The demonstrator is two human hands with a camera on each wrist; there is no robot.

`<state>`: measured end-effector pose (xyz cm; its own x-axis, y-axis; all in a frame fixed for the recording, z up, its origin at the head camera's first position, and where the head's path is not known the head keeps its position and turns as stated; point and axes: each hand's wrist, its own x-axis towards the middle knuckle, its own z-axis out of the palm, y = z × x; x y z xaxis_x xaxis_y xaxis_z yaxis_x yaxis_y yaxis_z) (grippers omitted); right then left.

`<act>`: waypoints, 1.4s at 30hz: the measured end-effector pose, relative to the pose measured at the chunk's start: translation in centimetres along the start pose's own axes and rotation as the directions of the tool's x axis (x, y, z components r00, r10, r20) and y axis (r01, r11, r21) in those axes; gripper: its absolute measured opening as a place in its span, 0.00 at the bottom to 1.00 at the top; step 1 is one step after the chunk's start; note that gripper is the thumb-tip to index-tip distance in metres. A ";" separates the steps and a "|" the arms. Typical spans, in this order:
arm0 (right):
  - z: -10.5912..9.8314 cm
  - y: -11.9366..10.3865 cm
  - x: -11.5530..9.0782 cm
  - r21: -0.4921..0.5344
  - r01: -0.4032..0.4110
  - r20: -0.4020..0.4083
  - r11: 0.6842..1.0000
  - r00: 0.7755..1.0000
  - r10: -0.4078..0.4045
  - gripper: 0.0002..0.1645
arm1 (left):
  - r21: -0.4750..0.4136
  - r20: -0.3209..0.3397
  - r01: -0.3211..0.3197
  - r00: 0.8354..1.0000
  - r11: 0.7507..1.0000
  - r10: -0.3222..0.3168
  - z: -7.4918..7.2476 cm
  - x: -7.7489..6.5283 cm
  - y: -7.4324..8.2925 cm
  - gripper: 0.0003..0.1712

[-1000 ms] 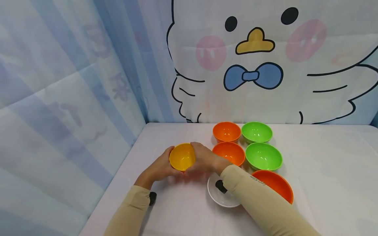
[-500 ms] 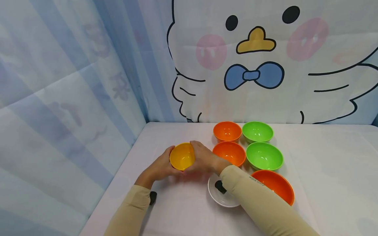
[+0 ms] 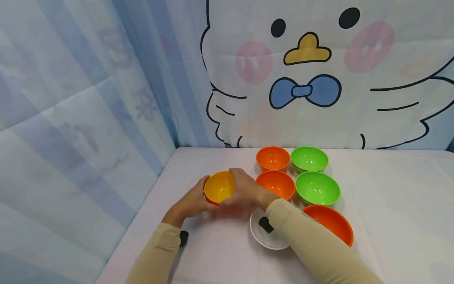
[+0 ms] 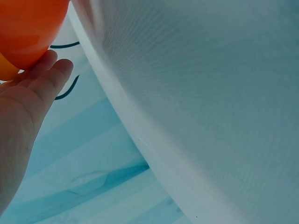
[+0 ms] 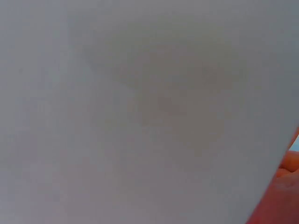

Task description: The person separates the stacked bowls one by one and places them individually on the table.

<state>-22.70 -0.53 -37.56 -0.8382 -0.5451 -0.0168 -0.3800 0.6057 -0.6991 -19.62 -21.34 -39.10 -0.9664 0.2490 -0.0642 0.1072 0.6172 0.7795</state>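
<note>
Both hands hold a small yellow bowl [image 3: 219,187] above the left part of the table, its inside turned toward me. My left hand [image 3: 193,200] grips its left side, and my right hand [image 3: 244,189] grips the right side. A sliver of orange shows under the yellow rim. In the left wrist view an orange bowl [image 4: 32,30] lies against the left fingers [image 4: 49,81], with a bit of yellow bowl [image 4: 6,69] beside it. How the two bowls fit together is mostly hidden. The right wrist view is mostly a pale blur, with part of a hand at its right edge.
Right of the hands stand two orange bowls [image 3: 273,157] and two green bowls [image 3: 317,188] in pairs. Nearer are a larger orange bowl [image 3: 331,223] and a white dish [image 3: 264,238], both partly behind the right sleeve. A curtain [image 3: 88,157] hangs along the left.
The yellow bowl has shifted up very slightly, and more orange shows below its rim. Both hands keep their grip. The other bowls stay in place.
</note>
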 end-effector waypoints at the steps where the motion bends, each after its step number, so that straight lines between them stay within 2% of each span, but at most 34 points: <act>1: -0.1 0.0 0.0 0.002 0.000 -0.006 1.000 1.000 0.000 0.65 | -0.004 0.002 -0.005 1.000 1.000 0.005 0.0 0.0 0.0 0.60; 6: -1.2 -0.3 -0.4 -0.006 0.025 -0.047 1.000 0.999 -0.026 0.64 | -0.032 0.022 -0.040 0.999 0.999 0.040 0.0 0.0 0.0 0.58; 9: -2.4 -0.8 -1.1 -0.007 0.031 -0.072 0.999 0.997 -0.031 0.63 | -0.034 0.030 -0.033 0.999 0.999 0.034 0.0 -0.1 0.1 0.58; 13: -4.6 -1.2 -2.5 0.026 0.018 -0.093 0.999 0.996 -0.015 0.65 | -0.027 0.032 0.025 0.999 0.999 -0.024 0.2 -0.2 0.4 0.61; 18: -7.5 -0.6 -4.9 -0.002 -0.006 -0.132 1.000 0.991 0.006 0.67 | 0.004 0.033 0.091 0.995 0.996 -0.091 0.6 -0.1 1.0 0.64; 25: -10.9 1.7 -8.8 -0.090 -0.017 -0.215 0.996 0.977 -0.002 0.63 | 0.041 0.041 0.102 0.994 0.994 -0.103 1.6 0.1 1.7 0.64; 30: -12.9 4.0 -12.2 -0.090 -0.042 -0.246 0.995 0.969 0.018 0.65 | 0.035 0.061 0.085 0.994 0.996 -0.087 2.3 0.1 2.0 0.64; 36: -14.1 7.0 -15.9 -0.079 -0.127 -0.275 0.989 0.956 0.101 0.69 | 0.039 0.082 0.082 0.993 0.996 -0.085 2.7 0.4 2.4 0.65; 42: -14.6 10.0 -18.6 -0.080 -0.206 -0.290 0.975 0.941 0.175 0.71 | 0.057 0.096 0.071 0.992 0.996 -0.076 3.0 0.5 2.5 0.65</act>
<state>-16.60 24.12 -33.75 -0.9687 -0.2383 0.0693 -0.2288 0.7494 -0.6213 -19.10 -17.39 -39.03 -0.9449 0.2715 -0.1827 0.0515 0.6750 0.7360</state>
